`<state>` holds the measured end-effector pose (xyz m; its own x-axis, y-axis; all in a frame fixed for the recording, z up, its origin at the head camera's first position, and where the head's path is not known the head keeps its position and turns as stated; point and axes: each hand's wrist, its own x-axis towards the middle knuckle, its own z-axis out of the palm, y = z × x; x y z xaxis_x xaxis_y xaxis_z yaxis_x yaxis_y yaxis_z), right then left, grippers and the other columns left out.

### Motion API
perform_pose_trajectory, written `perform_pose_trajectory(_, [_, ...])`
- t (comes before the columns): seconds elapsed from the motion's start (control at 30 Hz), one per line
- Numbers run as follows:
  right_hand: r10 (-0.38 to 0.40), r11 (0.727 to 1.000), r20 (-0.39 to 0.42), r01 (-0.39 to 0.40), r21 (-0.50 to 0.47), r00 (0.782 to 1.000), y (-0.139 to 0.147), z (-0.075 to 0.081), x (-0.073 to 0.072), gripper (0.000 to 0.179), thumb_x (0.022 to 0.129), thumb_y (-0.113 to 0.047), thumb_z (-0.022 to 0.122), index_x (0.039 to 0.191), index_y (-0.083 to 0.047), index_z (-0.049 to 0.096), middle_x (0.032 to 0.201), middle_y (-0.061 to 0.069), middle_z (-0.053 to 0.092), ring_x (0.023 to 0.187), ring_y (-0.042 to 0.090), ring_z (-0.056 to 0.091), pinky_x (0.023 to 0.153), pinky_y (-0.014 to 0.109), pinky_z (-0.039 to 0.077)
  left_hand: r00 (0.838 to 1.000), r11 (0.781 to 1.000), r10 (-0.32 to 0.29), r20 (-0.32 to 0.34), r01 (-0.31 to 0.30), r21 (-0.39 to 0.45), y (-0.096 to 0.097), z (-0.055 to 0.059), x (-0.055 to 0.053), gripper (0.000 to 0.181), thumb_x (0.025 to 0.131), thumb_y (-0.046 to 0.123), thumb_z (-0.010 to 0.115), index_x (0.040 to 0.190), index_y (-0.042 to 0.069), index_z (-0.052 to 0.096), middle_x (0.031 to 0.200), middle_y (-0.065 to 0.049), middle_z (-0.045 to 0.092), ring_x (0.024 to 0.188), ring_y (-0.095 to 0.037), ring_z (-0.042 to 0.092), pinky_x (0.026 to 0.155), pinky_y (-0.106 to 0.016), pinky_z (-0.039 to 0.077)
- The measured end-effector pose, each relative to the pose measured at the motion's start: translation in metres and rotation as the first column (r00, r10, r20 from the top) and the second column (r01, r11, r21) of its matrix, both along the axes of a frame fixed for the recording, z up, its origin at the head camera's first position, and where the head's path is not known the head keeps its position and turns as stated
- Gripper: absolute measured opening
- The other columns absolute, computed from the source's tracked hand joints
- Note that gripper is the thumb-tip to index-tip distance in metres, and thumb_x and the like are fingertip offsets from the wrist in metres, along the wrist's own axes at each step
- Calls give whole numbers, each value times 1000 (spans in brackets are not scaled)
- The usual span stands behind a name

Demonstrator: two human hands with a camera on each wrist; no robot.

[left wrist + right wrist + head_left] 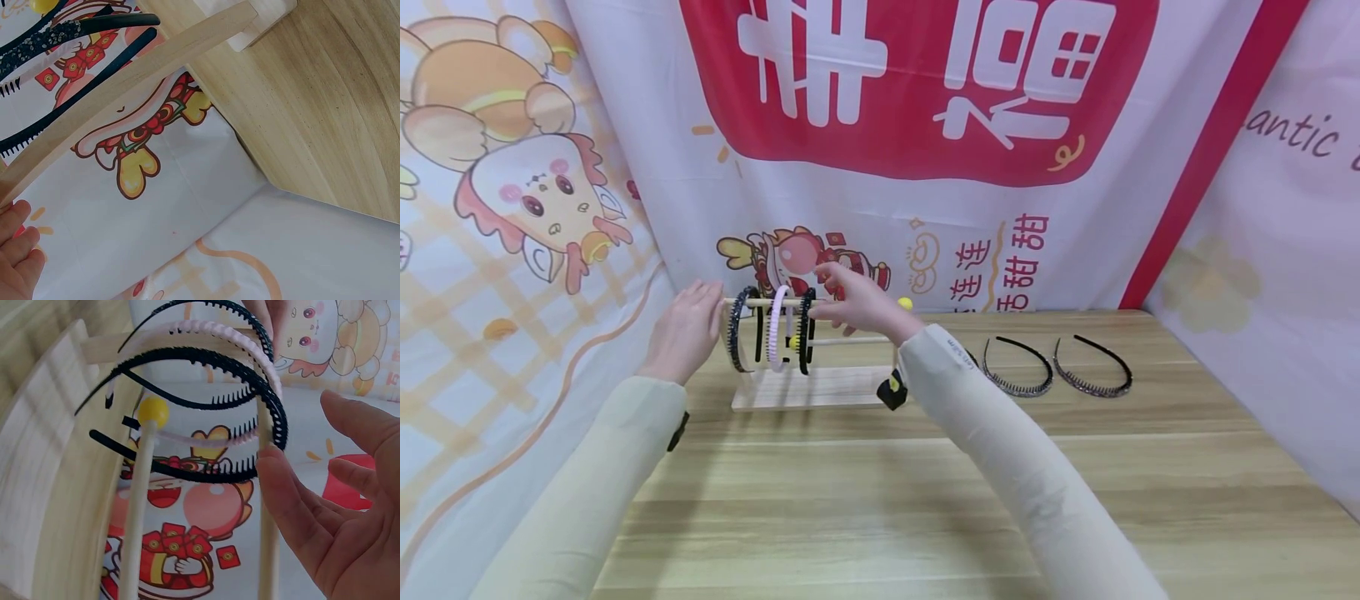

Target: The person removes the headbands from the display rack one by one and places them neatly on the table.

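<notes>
A wooden headband stand (pixel 808 390) holds three headbands on its upper rod: a dark glittery headband (pixel 735 333), a pink headband (pixel 772 333) and a black headband (pixel 805 333). My left hand (pixel 683 329) rests at the rod's left end, its fingertips by the top of the wooden upright (pixel 134 84) in the left wrist view. My right hand (pixel 865 304) is beside the black headband, thumb and fingers spread apart. One fingertip (pixel 270 464) is right at the upper rod and the headband's edge in the right wrist view.
A yellow ball (pixel 153 412) caps a lower rod. Two dark toothed headbands (pixel 1018 388) (pixel 1093 388) lie on the wooden table (pixel 880 500) at the right, with part of another behind my right sleeve. Printed cloth (pixel 895 200) stands behind and at both sides.
</notes>
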<state>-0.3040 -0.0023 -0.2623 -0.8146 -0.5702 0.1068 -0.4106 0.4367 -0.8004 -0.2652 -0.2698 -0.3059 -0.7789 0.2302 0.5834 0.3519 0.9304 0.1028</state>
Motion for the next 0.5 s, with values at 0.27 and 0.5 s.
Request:
perform_pose_trajectory(0.27, [19,999,106,-14,-52,994,-15,-13,0,67,84,-20,69,140,-21,33,137,18,40,80,28,63,60,35,57,1000,1000,1,16,-1,5,0,0,0,37,97,10,44,127,-12,43,128,-30,45,123,-44,36,109,-47,21])
perform_pose_trajectory(0.5, [18,994,173,1,-111,985,-24,-23,-3,63,83,-17,70,137,-19,37,133,15,45,80,31,63,64,41,57,1000,1000,-7,6,6,8,0,0,0,37,97,9,45,127,-12,44,127,-30,46,123,-44,36,109,-47,21])
